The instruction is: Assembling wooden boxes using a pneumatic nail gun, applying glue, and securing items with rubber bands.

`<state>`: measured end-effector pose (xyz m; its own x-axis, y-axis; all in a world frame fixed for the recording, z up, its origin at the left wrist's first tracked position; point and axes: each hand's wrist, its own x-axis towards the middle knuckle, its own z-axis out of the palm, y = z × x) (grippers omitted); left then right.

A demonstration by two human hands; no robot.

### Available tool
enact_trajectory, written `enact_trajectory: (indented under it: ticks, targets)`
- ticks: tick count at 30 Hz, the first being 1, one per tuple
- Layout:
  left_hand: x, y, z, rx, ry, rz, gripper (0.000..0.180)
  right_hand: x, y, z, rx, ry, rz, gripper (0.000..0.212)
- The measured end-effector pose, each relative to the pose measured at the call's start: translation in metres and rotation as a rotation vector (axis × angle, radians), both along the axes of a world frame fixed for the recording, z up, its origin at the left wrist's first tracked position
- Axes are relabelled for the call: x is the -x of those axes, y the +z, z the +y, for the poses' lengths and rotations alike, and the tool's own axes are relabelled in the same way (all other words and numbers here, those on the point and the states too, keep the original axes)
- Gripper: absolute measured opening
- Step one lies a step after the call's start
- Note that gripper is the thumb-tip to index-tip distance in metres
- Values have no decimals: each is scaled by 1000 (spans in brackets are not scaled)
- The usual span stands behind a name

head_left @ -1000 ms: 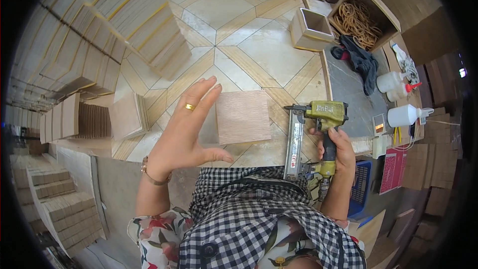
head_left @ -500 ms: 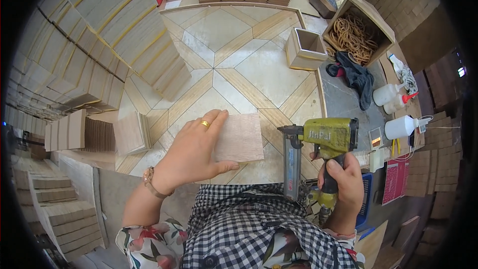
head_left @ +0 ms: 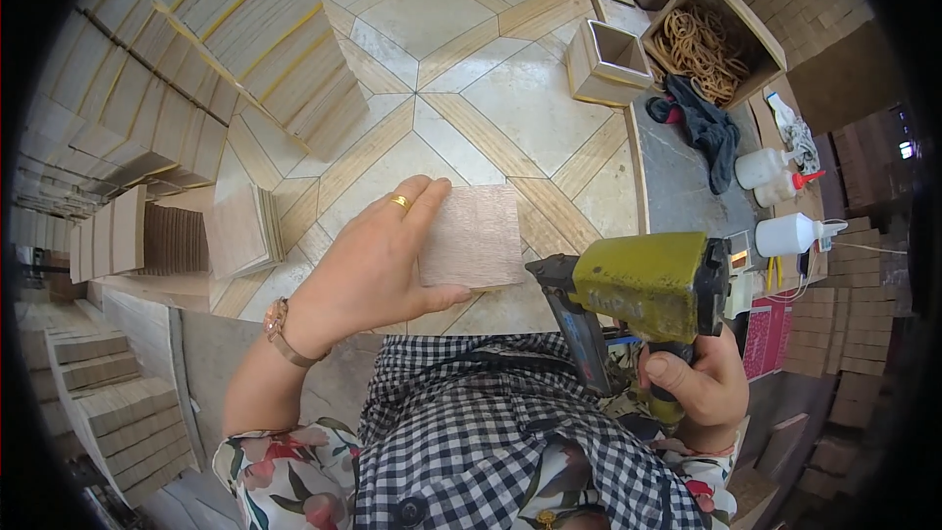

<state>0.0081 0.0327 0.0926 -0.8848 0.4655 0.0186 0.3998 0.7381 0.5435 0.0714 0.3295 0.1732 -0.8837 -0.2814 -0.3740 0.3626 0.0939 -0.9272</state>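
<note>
A square, light-brown wooden panel [head_left: 473,236] is held over the near part of the patterned tabletop [head_left: 496,132]. My left hand [head_left: 378,250] grips its left side, the fingers at the far edge and the thumb along the near edge. What lies under the panel is hidden. In my right hand [head_left: 697,378] is a yellow-green nail gun [head_left: 643,285], my fingers closed round its black handle. The gun's nose points left, close to the panel's right edge; I see a small gap between them.
Thin wooden boards [head_left: 243,231] stand at the left, by tall stacked wood [head_left: 294,69]. An open wooden box [head_left: 610,64] sits at the back right, near a bin of rubber bands [head_left: 702,54]. A dark cloth [head_left: 705,132] and white bottles [head_left: 785,236] lie along the right side.
The nail gun has turned and come nearer, its nose moving left toward the panel's right edge. My left hand still grips the panel. The whole view has shifted slightly.
</note>
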Motion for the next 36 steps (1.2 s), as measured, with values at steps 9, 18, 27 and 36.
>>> enact_trajectory:
  ticks: [9,18,27,36]
  targets:
    - [-2,5,1,-5,7,-58,89,-4,3,-3,-129,55,21,47]
    - [-1,1,1,-17,9,-30,89,-4,8,-6,-198,120,-14,47]
    - [-1,3,-1,-39,21,-42,87,7,21,-20,-661,508,409,36]
    - [-9,-20,-26,-273,0,-26,119,24,25,-17,-261,25,139,45]
